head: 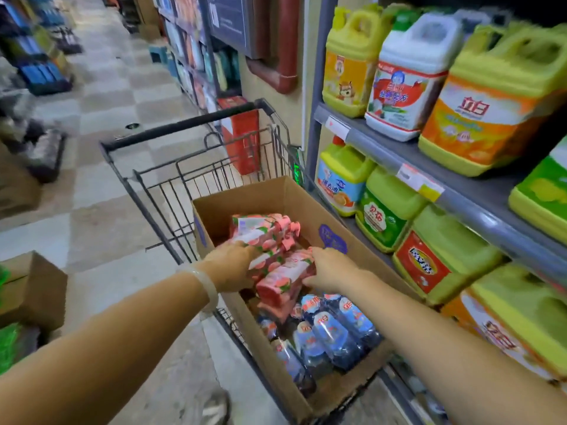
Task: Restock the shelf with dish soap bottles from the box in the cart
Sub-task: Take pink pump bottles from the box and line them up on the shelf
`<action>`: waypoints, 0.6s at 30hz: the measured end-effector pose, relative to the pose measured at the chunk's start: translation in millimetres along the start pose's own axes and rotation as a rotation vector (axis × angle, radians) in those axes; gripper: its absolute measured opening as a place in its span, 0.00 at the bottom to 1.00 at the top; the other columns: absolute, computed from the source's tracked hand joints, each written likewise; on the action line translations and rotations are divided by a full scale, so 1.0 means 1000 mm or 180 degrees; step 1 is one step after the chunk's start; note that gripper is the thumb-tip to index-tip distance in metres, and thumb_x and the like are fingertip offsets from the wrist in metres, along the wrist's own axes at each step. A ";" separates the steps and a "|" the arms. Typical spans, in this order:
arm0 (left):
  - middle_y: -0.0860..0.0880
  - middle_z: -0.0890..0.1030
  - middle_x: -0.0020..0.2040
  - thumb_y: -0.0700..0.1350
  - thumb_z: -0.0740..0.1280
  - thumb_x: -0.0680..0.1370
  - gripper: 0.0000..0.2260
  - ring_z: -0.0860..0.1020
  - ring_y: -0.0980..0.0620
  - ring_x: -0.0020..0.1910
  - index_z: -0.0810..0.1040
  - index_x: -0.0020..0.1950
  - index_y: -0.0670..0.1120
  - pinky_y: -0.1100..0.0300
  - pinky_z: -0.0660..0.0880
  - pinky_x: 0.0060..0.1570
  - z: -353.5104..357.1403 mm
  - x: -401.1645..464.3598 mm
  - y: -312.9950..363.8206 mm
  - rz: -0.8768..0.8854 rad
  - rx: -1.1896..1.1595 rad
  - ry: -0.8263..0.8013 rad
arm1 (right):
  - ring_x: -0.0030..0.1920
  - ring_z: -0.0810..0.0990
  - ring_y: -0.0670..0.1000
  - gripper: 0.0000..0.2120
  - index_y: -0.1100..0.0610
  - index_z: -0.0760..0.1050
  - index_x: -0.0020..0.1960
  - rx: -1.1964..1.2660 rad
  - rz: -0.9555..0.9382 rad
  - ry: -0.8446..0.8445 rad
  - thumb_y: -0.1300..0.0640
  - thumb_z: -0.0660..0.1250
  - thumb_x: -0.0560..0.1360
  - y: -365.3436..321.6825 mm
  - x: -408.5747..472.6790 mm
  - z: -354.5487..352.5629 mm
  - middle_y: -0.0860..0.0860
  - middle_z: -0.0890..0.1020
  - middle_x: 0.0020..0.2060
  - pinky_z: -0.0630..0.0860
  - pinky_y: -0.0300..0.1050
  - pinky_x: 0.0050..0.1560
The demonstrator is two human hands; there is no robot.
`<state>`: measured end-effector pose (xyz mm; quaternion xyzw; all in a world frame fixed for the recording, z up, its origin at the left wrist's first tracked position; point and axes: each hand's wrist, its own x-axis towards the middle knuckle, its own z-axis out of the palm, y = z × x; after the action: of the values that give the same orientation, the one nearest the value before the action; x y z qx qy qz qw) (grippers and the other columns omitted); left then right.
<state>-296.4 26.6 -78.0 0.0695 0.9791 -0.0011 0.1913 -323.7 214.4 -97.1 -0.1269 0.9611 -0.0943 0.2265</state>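
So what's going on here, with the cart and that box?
A person is restocking a store shelf. Both hands, left and right, reach into a cardboard box in the shopping cart and take hold of pink dish soap bottles. Blue bottles lie nearer in the box.

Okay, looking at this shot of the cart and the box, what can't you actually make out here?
Head view only:
- Fingertips of the left hand and right hand: hidden by the pink bottles, so the exact grip is unclear.
- Bottom of the box: covered by pink and blue bottles.
- Price tags: too blurred to read.
- Shelf on the right: cut off by the frame edge.
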 end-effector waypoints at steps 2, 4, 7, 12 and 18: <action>0.45 0.73 0.63 0.53 0.66 0.75 0.23 0.74 0.46 0.60 0.68 0.68 0.49 0.59 0.71 0.57 0.007 0.036 -0.021 0.0078 -0.0041 -0.0156 | 0.60 0.75 0.60 0.25 0.61 0.67 0.65 0.0222 0.0123 -0.0076 0.50 0.68 0.74 -0.001 0.027 0.018 0.59 0.75 0.60 0.74 0.49 0.56; 0.44 0.75 0.61 0.55 0.65 0.76 0.21 0.75 0.44 0.59 0.70 0.65 0.46 0.57 0.72 0.56 0.014 0.075 -0.042 0.0087 -0.0068 -0.0314 | 0.60 0.75 0.60 0.24 0.61 0.67 0.65 0.0446 0.0324 -0.0214 0.51 0.68 0.74 -0.006 0.054 0.034 0.60 0.75 0.61 0.74 0.48 0.56; 0.43 0.73 0.62 0.52 0.65 0.76 0.21 0.74 0.42 0.61 0.69 0.65 0.44 0.52 0.72 0.60 0.019 0.134 -0.076 0.0200 -0.0065 -0.0567 | 0.63 0.73 0.59 0.23 0.63 0.66 0.65 0.0826 0.0654 -0.0388 0.52 0.66 0.76 -0.024 0.094 0.046 0.61 0.74 0.63 0.70 0.45 0.55; 0.43 0.74 0.63 0.48 0.64 0.78 0.18 0.72 0.42 0.64 0.72 0.65 0.41 0.59 0.68 0.59 0.024 0.213 -0.122 0.0549 -0.0186 -0.1183 | 0.61 0.75 0.56 0.25 0.58 0.64 0.68 0.1887 0.1176 -0.0348 0.51 0.67 0.75 -0.063 0.165 0.064 0.56 0.76 0.61 0.70 0.42 0.55; 0.44 0.79 0.61 0.63 0.66 0.64 0.31 0.77 0.43 0.59 0.78 0.58 0.44 0.56 0.72 0.58 0.047 0.278 -0.152 0.0639 -0.0171 -0.2440 | 0.65 0.74 0.56 0.53 0.55 0.57 0.73 0.3496 0.2092 0.0277 0.32 0.71 0.56 -0.096 0.239 0.138 0.53 0.74 0.66 0.71 0.52 0.66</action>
<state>-554.8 -87.8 -229.8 0.1543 0.8247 0.0173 0.5439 -447.6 38.0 -293.6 0.3128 0.7698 -0.5037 0.2363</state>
